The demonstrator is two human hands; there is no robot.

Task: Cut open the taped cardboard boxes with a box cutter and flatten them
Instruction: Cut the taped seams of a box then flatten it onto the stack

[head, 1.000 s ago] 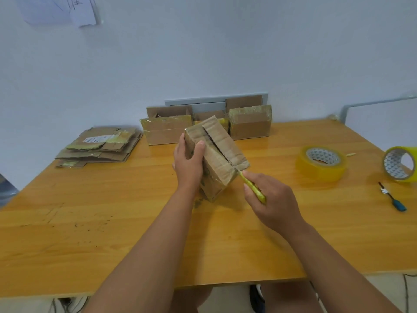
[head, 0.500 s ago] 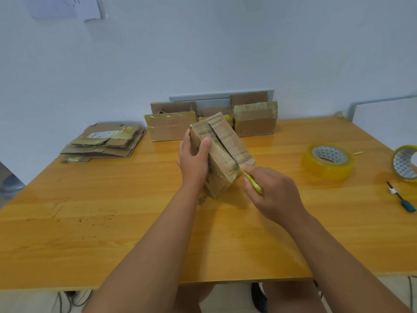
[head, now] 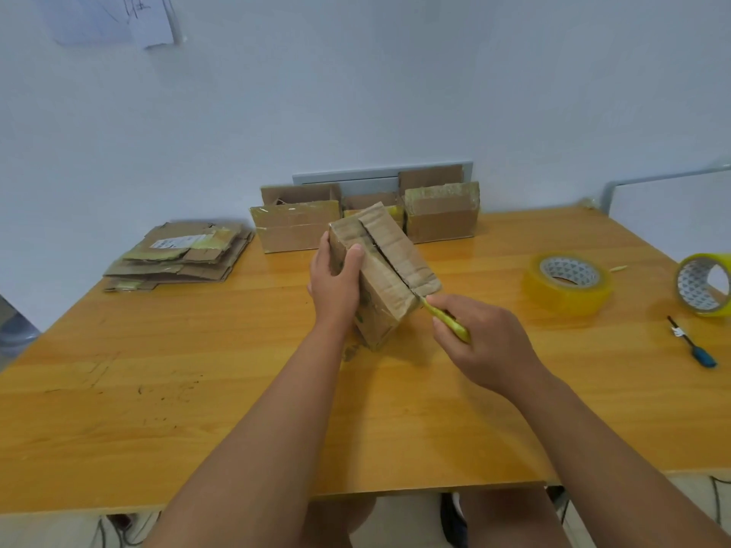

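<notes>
A small taped cardboard box [head: 389, 270] stands tilted on the wooden table [head: 197, 389], its top seam split open along most of its length. My left hand [head: 336, 286] grips the box's left end, thumb on top. My right hand [head: 486, 342] holds a yellow box cutter [head: 447, 320]; its blade tip touches the near end of the seam at the box's near right corner.
Several taped boxes [head: 296, 227] stand at the back by the wall. A pile of flattened cardboard [head: 182, 253] lies at the back left. Two yellow tape rolls [head: 565, 280] [head: 704, 284] and a small blue-handled tool [head: 692, 348] lie at the right.
The cutter has stayed at the near end of the seam while the view shifted slightly; both hands keep their holds and the box has barely moved.
</notes>
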